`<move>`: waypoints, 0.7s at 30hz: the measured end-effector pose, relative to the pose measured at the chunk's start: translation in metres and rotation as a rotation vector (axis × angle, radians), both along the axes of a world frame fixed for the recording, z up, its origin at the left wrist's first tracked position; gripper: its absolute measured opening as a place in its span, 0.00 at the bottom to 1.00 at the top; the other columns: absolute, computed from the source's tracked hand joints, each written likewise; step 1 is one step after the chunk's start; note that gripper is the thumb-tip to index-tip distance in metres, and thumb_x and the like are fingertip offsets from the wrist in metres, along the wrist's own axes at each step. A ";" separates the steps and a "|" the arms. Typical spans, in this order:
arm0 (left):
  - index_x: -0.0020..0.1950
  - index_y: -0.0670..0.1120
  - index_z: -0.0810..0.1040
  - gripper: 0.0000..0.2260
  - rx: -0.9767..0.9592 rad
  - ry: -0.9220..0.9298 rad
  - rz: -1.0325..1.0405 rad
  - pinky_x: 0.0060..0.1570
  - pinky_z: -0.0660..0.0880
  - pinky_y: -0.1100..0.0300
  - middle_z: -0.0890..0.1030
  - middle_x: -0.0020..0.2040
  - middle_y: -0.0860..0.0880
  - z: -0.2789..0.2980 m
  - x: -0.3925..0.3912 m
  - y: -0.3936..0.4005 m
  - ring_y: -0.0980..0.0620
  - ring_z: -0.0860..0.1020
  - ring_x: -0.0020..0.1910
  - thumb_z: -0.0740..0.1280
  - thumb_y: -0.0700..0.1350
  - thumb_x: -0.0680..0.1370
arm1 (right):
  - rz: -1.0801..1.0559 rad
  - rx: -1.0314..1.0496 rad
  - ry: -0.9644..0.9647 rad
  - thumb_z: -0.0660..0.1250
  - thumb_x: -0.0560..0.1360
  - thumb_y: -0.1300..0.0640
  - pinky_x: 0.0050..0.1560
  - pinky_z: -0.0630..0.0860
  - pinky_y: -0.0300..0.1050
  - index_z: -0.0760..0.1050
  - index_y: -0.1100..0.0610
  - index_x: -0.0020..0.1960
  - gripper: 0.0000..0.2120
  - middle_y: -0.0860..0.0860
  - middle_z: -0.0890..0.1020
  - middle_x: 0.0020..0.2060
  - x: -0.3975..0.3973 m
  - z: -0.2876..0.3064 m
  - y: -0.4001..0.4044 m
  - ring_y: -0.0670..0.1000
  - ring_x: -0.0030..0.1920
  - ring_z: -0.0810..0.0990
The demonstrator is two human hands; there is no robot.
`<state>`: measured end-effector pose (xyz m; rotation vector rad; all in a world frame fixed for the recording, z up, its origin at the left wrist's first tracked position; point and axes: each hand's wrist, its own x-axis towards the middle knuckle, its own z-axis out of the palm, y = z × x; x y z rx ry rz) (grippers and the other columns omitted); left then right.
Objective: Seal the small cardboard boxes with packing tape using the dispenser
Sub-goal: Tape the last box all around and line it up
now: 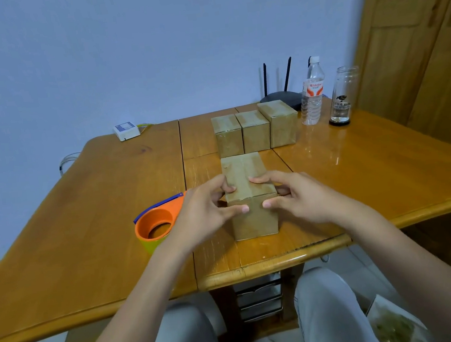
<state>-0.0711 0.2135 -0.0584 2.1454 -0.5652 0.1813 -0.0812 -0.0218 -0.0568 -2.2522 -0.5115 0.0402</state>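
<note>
Glossy honey-coloured wood forms the bench [85, 227] against a pale blue wall, where the left hand [206, 209] and right hand [296, 196] clasp a matte cardboard box [254, 218] between them, an orange dispenser [157, 222] just left of the left hand.

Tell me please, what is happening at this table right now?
A person sits at a wooden table and holds a small cardboard box with both hands, the left hand and the right hand pressing on its top and front. The orange tape dispenser lies on the table beside the left hand, not held. Three more boxes stand in a row behind.
</note>
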 end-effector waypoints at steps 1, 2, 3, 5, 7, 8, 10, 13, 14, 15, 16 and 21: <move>0.46 0.51 0.74 0.14 -0.017 0.015 -0.009 0.46 0.82 0.60 0.84 0.54 0.54 0.000 0.000 0.002 0.58 0.83 0.54 0.79 0.49 0.70 | 0.025 -0.004 0.008 0.69 0.80 0.55 0.66 0.76 0.45 0.69 0.41 0.73 0.24 0.43 0.72 0.72 0.000 0.002 -0.002 0.47 0.69 0.74; 0.46 0.52 0.74 0.14 -0.022 0.019 -0.015 0.46 0.82 0.62 0.84 0.54 0.54 0.001 -0.002 0.002 0.57 0.83 0.55 0.78 0.49 0.71 | 0.044 0.003 0.021 0.68 0.80 0.55 0.67 0.76 0.46 0.70 0.41 0.73 0.24 0.42 0.72 0.72 0.000 0.003 -0.004 0.47 0.70 0.74; 0.46 0.53 0.74 0.14 -0.013 0.016 -0.015 0.46 0.82 0.62 0.83 0.55 0.55 0.001 -0.004 0.003 0.57 0.82 0.56 0.78 0.50 0.70 | 0.051 0.016 0.034 0.68 0.80 0.53 0.67 0.75 0.45 0.70 0.42 0.73 0.23 0.41 0.72 0.71 0.000 0.005 -0.004 0.46 0.69 0.74; 0.45 0.54 0.75 0.16 0.014 -0.002 0.005 0.48 0.82 0.60 0.82 0.56 0.56 0.002 -0.006 0.001 0.58 0.82 0.56 0.78 0.57 0.67 | 0.007 0.025 0.031 0.70 0.76 0.44 0.62 0.78 0.41 0.73 0.42 0.72 0.24 0.40 0.75 0.68 0.000 0.009 -0.003 0.43 0.63 0.78; 0.44 0.52 0.74 0.21 0.031 -0.033 0.042 0.44 0.83 0.54 0.84 0.52 0.55 0.001 -0.006 -0.002 0.55 0.83 0.52 0.75 0.65 0.64 | -0.082 0.019 -0.001 0.72 0.72 0.39 0.50 0.77 0.33 0.76 0.43 0.69 0.26 0.41 0.79 0.61 0.001 0.010 0.003 0.41 0.53 0.80; 0.42 0.52 0.73 0.22 0.031 -0.056 0.057 0.42 0.82 0.49 0.85 0.50 0.52 0.000 -0.005 -0.003 0.52 0.83 0.50 0.74 0.67 0.64 | -0.111 0.018 -0.023 0.72 0.72 0.40 0.47 0.75 0.31 0.77 0.43 0.68 0.25 0.41 0.80 0.59 0.001 0.009 0.006 0.40 0.51 0.80; 0.42 0.52 0.73 0.20 0.004 -0.072 0.067 0.42 0.81 0.44 0.85 0.47 0.49 -0.002 -0.004 -0.004 0.49 0.83 0.48 0.73 0.66 0.68 | -0.107 0.022 -0.048 0.72 0.75 0.44 0.43 0.73 0.27 0.77 0.45 0.68 0.22 0.39 0.80 0.56 -0.001 0.009 0.009 0.34 0.47 0.80; 0.45 0.51 0.77 0.14 -0.048 -0.014 0.046 0.45 0.82 0.48 0.85 0.49 0.55 -0.004 -0.003 0.000 0.58 0.83 0.50 0.73 0.59 0.73 | -0.044 -0.010 -0.035 0.67 0.80 0.51 0.38 0.69 0.24 0.75 0.48 0.70 0.19 0.37 0.76 0.51 -0.004 0.010 0.004 0.25 0.36 0.74; 0.46 0.51 0.77 0.12 -0.068 0.010 0.035 0.46 0.83 0.48 0.85 0.50 0.56 -0.005 -0.003 0.003 0.59 0.83 0.51 0.73 0.58 0.74 | -0.029 -0.029 -0.027 0.66 0.81 0.52 0.39 0.69 0.23 0.74 0.49 0.71 0.18 0.38 0.76 0.52 -0.004 0.011 0.002 0.24 0.36 0.73; 0.46 0.51 0.78 0.11 -0.082 0.026 0.025 0.47 0.83 0.47 0.85 0.51 0.55 -0.005 -0.003 0.005 0.58 0.83 0.53 0.73 0.58 0.75 | -0.015 -0.046 -0.019 0.65 0.82 0.52 0.41 0.69 0.23 0.73 0.48 0.71 0.18 0.38 0.76 0.54 -0.004 0.012 0.001 0.24 0.38 0.74; 0.47 0.52 0.78 0.11 -0.096 0.038 0.015 0.48 0.83 0.47 0.86 0.51 0.55 -0.005 -0.004 0.006 0.58 0.83 0.54 0.73 0.58 0.75 | -0.001 -0.052 -0.012 0.64 0.82 0.51 0.45 0.70 0.24 0.73 0.47 0.72 0.18 0.38 0.76 0.59 -0.004 0.014 -0.001 0.25 0.41 0.75; 0.48 0.49 0.75 0.17 -0.057 0.007 0.039 0.42 0.82 0.63 0.83 0.47 0.62 -0.004 -0.012 -0.004 0.67 0.81 0.47 0.78 0.56 0.69 | -0.023 0.028 0.054 0.73 0.72 0.40 0.63 0.79 0.47 0.73 0.37 0.69 0.27 0.40 0.75 0.69 0.000 0.007 -0.001 0.45 0.63 0.79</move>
